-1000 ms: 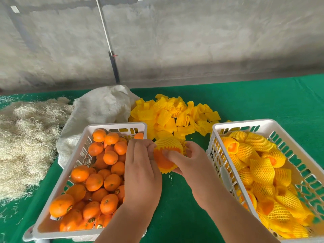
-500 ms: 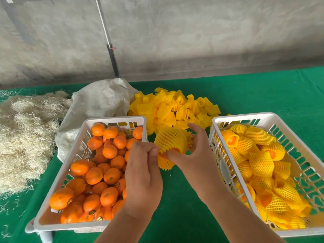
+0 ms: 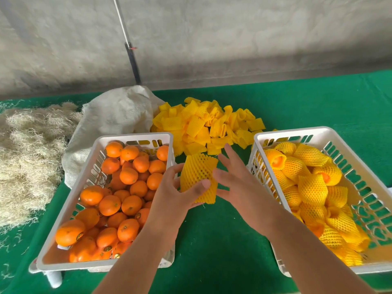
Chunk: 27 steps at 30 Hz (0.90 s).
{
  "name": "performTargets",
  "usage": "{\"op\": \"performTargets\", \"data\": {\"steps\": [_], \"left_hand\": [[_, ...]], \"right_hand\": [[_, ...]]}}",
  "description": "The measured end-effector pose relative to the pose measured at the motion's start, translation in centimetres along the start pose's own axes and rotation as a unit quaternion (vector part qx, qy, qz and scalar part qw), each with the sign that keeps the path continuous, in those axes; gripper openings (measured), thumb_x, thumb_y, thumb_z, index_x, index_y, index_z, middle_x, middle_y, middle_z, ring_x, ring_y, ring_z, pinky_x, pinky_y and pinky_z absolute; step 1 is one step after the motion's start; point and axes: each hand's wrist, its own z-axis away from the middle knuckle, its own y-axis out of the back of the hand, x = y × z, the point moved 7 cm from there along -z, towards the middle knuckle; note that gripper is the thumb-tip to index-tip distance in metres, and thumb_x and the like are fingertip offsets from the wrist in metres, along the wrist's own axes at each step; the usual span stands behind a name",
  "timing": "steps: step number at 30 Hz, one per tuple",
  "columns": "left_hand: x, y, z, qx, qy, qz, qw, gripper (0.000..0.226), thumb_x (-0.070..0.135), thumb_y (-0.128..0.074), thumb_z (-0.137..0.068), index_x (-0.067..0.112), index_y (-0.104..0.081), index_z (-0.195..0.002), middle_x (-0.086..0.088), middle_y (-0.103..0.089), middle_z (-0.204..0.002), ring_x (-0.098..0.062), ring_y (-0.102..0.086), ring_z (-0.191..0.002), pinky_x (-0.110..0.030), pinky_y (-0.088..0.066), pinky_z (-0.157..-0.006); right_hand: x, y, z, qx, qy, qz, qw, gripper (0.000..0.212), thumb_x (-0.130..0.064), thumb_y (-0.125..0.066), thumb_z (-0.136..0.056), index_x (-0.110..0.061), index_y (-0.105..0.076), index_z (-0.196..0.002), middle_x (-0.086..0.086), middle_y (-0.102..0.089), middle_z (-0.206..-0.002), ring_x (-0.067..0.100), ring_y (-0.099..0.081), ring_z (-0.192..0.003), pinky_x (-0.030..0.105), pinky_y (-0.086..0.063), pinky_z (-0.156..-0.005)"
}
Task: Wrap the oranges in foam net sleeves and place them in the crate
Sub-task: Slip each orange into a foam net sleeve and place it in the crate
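Sleeved orange in hand, between the two crates.

I've got the netted orange (image 3: 198, 178) above the worktop (image 3: 214, 240), my left hand (image 3: 178, 197) curled round it, thumb pinching the net; my right hand (image 3: 237, 181) is beside it, fingers (image 3: 230, 152) spread. To do this well, I'd tug the net fully closed, then set it gently in the right crate (image 3: 265, 134). Two crates; left crate (image 3: 135, 136) holds dozens of bare oranges (image 3: 110, 205); spare sleeves (image 3: 203, 124) too many to count.

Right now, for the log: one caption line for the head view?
Left hand grips a sleeved orange between two white crates while the open right hand hovers beside it.
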Motion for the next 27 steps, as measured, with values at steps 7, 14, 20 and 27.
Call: {"op": "performTargets", "data": {"steps": [7, 14, 20, 27], "left_hand": [[-2.1, -1.6, 0.3, -0.036, -0.031, -0.146, 0.988, 0.054, 0.061, -0.088, -0.066, 0.075, -0.052, -0.104, 0.035, -0.066, -0.112, 0.000, -0.073, -0.100, -0.027, -0.065, -0.073], [-6.1, -3.2, -0.1, -0.117, 0.065, -0.140, 0.981, 0.062, 0.059, -0.077, -0.079, 0.043, -0.053, -0.133, 0.014, -0.065, -0.135, -0.010, -0.074, -0.112, -0.040, -0.066, -0.082], [-7.1, 3.2, -1.4, 0.038, -0.012, -0.398, 0.917, 0.048, 0.076, -0.053, -0.088, 0.045, -0.064, -0.123, 0.024, -0.068, -0.113, -0.003, -0.072, -0.093, -0.035, -0.065, -0.073], [-12.6, 12.9, -2.6, 0.150, 0.003, -0.605, 0.782, 0.066, 0.062, -0.058, -0.094, 0.021, -0.045, -0.145, -0.012, -0.049, -0.148, -0.040, -0.042, -0.139, -0.067, -0.046, -0.106]], "right_hand": [[4.3, 2.7, 0.1, 0.124, -0.132, -0.039, 0.983, 0.072, -0.045, -0.083, -0.082, -0.030, -0.056, -0.146, 0.009, -0.069, -0.132, 0.026, -0.076, -0.108, 0.048, -0.064, -0.091], [7.8, 7.0, 1.5, 0.152, -0.166, -0.154, 0.962, 0.046, -0.037, -0.073, -0.097, -0.022, -0.062, -0.139, 0.011, -0.075, -0.124, 0.031, -0.076, -0.109, 0.051, -0.063, -0.094], [7.2, 17.2, 3.6, 0.328, -0.121, -0.127, 0.928, 0.014, -0.047, -0.074, -0.095, -0.046, -0.067, -0.107, -0.003, -0.065, -0.129, 0.029, -0.066, -0.118, 0.043, -0.064, -0.084], [9.8, 25.9, 5.2, 0.450, -0.155, -0.070, 0.877, 0.060, -0.063, -0.077, -0.087, -0.038, -0.062, -0.139, 0.000, -0.060, -0.136, 0.026, -0.062, -0.114, 0.035, -0.059, -0.068]]}}
